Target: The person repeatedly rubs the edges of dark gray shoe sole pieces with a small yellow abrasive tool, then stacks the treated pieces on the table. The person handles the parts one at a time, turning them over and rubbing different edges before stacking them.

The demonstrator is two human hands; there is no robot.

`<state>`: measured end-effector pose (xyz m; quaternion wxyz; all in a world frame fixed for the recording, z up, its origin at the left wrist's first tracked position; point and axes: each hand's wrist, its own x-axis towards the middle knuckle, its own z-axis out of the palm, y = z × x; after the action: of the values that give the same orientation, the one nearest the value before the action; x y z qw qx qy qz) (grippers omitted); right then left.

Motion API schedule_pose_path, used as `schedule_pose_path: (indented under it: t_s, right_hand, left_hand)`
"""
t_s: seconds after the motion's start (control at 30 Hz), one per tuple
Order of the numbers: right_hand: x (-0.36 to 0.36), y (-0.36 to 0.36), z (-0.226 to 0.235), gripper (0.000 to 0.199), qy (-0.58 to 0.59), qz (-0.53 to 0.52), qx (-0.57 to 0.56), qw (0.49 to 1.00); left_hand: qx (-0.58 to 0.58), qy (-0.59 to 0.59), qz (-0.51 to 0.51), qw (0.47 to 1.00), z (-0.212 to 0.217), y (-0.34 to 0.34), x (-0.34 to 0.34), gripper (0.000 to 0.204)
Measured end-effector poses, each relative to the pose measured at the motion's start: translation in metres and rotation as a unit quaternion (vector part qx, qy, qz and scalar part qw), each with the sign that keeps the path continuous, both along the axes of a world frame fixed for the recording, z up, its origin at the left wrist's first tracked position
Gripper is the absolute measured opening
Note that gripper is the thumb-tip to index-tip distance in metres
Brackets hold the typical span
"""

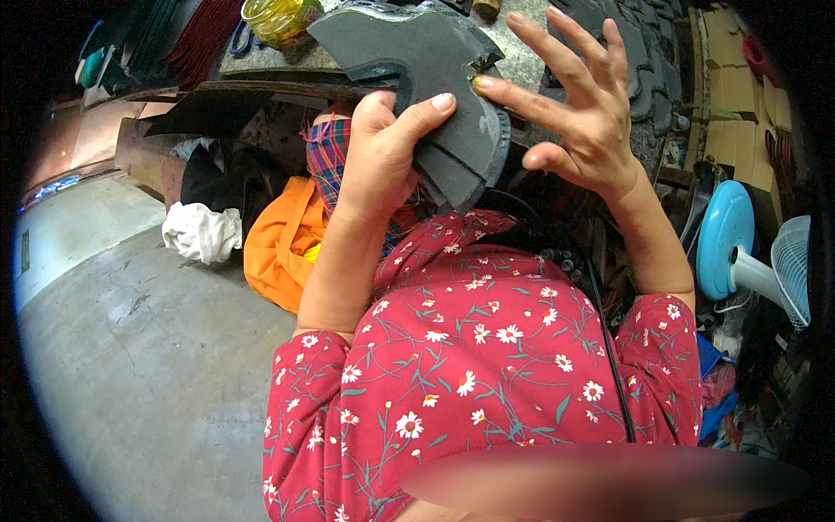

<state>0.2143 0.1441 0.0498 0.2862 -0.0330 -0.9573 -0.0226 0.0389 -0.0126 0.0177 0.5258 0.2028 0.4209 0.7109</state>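
My left hand [384, 150] is closed round a stack of dark grey, flat, curved cut pieces [417, 43], its thumb lying on the top one. They look like shoe-upper parts, though I cannot be sure. At the lower end the pieces fan out, showing several layered edges. My right hand [581, 113] has its fingers spread and grips nothing. Its index fingertip, smeared with something yellowish, is at the notched right edge of the top piece. Beyond the stack, a glass jar [280, 21] with yellow contents stands on a grey slab [317, 59].
More dark cut pieces [642, 65] lie in overlapping rows at the far right. A blue and white fan [727, 240] stands to the right. An orange bag [277, 244] and a white cloth [202, 232] are at the left, by the grey floor [165, 365].
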Motion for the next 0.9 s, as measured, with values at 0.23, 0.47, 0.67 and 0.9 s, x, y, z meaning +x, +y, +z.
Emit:
schedule_pose_path:
  t_s: [0.23,0.47,0.67,0.9]
  right_hand:
    - [-0.001,0.01,-0.003,0.064,-0.007,0.018,-0.048,0.999]
    - [-0.003,-0.004,-0.016,0.087,-0.055,0.085,-0.33,0.939]
    - [0.002,-0.004,-0.002,0.083,-0.033,-0.012,-0.129,0.991]
    - [-0.045,-0.006,0.01,0.069,-0.042,0.149,-0.05,0.987]
  left_hand:
    - [0.006,-0.01,-0.001,1.0,0.002,0.005,0.001,0.027]
    - [0.003,-0.003,0.062,0.998,-0.002,0.008,0.003,0.026]
    - [0.028,0.014,0.074,0.997,-0.002,0.008,0.012,0.022]
    - [0.043,0.023,0.246,0.968,0.006,-0.021,-0.014,0.021]
